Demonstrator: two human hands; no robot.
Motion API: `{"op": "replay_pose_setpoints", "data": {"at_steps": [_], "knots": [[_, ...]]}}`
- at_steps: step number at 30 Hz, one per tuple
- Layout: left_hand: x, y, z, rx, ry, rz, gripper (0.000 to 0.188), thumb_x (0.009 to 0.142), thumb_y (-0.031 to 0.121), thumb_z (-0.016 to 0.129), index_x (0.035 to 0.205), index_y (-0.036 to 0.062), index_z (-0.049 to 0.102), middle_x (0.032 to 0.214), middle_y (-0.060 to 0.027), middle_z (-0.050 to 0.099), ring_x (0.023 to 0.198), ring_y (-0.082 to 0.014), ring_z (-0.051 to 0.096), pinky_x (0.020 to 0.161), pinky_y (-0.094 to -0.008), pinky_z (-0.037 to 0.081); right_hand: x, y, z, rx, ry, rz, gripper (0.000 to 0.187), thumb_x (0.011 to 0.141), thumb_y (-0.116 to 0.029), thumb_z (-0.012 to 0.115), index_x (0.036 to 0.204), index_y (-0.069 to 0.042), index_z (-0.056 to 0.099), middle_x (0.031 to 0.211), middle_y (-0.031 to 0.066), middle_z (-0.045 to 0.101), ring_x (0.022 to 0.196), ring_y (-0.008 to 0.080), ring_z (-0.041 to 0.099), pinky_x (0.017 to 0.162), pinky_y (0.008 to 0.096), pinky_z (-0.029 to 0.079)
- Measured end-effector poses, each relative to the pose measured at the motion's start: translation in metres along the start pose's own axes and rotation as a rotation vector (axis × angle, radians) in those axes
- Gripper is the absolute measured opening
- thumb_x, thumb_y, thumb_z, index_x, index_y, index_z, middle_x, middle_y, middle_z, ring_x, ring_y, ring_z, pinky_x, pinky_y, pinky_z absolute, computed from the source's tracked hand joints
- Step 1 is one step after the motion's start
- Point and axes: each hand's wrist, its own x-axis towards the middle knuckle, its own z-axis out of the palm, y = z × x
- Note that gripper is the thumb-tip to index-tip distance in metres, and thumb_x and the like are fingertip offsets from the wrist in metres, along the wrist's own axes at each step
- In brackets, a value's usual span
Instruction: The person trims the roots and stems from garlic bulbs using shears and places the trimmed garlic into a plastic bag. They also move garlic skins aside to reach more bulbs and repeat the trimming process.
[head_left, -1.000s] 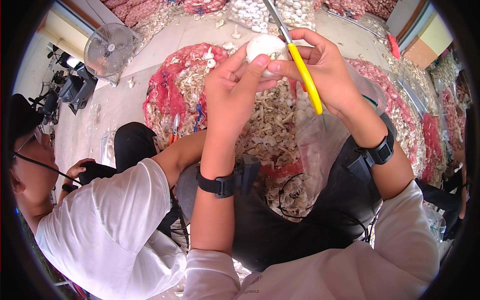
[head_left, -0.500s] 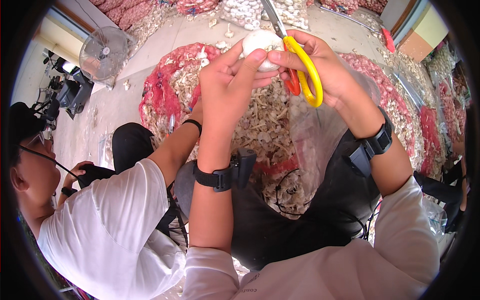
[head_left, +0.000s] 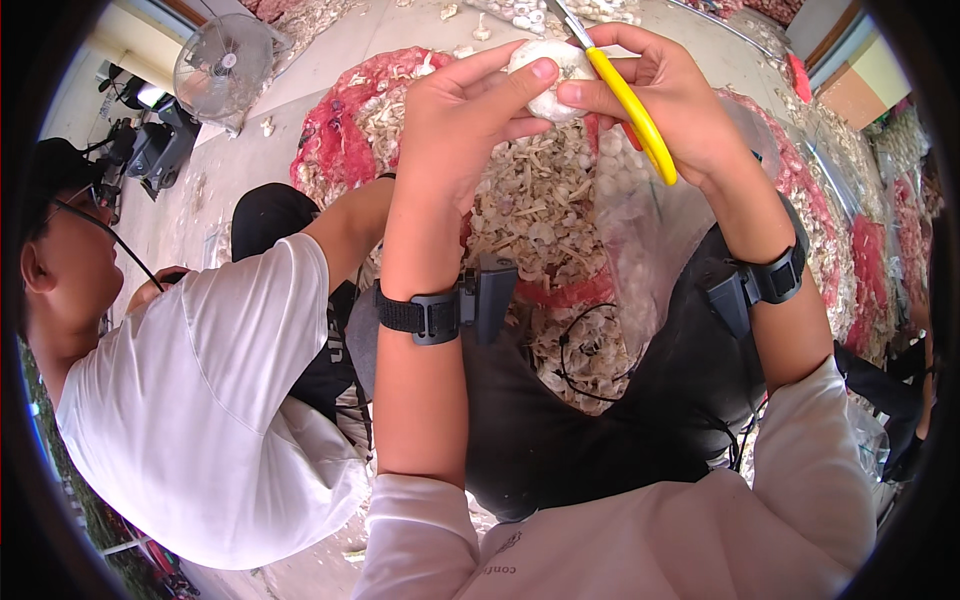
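A white garlic bulb [head_left: 548, 104] is pinched between my two hands, its rough, darker end turned upward. My left hand [head_left: 465, 115] grips the bulb from the left, thumb lying across its face. Scissors with yellow and red handles [head_left: 638, 115] are held in my right hand [head_left: 690, 110], blades pointing up and away past the bulb. The right thumb also presses on the bulb. Some fingers of both hands are hidden behind it. Under my hands lies a heap of garlic peel and stem scraps [head_left: 530, 210].
A co-worker in a white shirt [head_left: 200, 390] sits close on my left, one arm reaching behind my left forearm. Red mesh [head_left: 340, 130] edges the scrap heap, and a clear plastic bag [head_left: 650, 230] lies by my right knee. A fan [head_left: 222, 65] stands at far left.
The bulb has turned in my fingers, bringing its rough end into view. The whole view has shifted slightly. The co-worker's hand has become hidden behind my left arm.
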Motion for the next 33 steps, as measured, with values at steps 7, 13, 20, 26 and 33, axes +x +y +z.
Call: {"op": "replay_pose_setpoints", "data": {"at_steps": [7,13,20,26,33], "knots": [[-0.003,0.003,0.006,-0.150,0.116,0.052,0.035,0.089,0.014,0.068,0.116,-0.0073,0.062,0.097,-0.0118,0.068,0.077,-0.0148,0.067,0.066,-0.0265,0.061,-0.002,-0.004,0.014,0.155,0.121,-0.037,0.036,0.081,-0.016,0.078,0.110,-0.006,0.059,0.077,0.0020,0.062,0.056,0.0069,0.057,0.045,0.0196,0.045],[0.015,-0.002,0.013,-0.319,0.181,0.121,0.025,0.092,0.011,0.064,0.111,-0.0063,0.064,0.094,-0.0105,0.068,0.073,-0.0129,0.066,0.064,-0.0240,0.060,0.010,-0.009,-0.003,0.352,0.115,-0.001,0.036,0.082,-0.020,0.076,0.108,-0.003,0.059,0.083,0.0059,0.063,0.066,0.0106,0.061,0.059,0.0224,0.050],[0.036,-0.014,-0.014,-0.055,0.234,0.119,0.029,0.090,0.014,0.068,0.110,-0.0063,0.065,0.096,-0.0115,0.069,0.072,-0.0142,0.066,0.058,-0.0233,0.055,0.025,0.000,-0.010,0.527,0.090,0.159,0.028,0.078,-0.021,0.080,0.092,-0.005,0.062,0.077,0.0051,0.063,0.062,0.0110,0.059,0.058,0.0214,0.049],[0.036,-0.021,-0.045,0.680,0.112,0.097,0.046,0.087,0.022,0.072,0.122,-0.0049,0.059,0.104,-0.0131,0.067,0.087,-0.0153,0.065,0.073,-0.0279,0.056,0.038,0.011,-0.003,0.403,0.151,0.210,0.038,0.075,-0.017,0.082,0.102,-0.003,0.060,0.076,0.0039,0.064,0.061,0.0082,0.058,0.054,0.0202,0.046],[0.043,-0.020,-0.013,-0.081,0.032,-0.053,0.044,0.087,0.014,0.072,0.123,-0.0047,0.056,0.107,-0.0154,0.067,0.093,-0.0162,0.066,0.075,-0.0281,0.058,0.046,0.012,0.007,0.098,0.187,0.033,0.039,0.081,-0.017,0.078,0.109,-0.002,0.057,0.075,0.0033,0.061,0.056,0.0079,0.058,0.042,0.0207,0.046]]}}
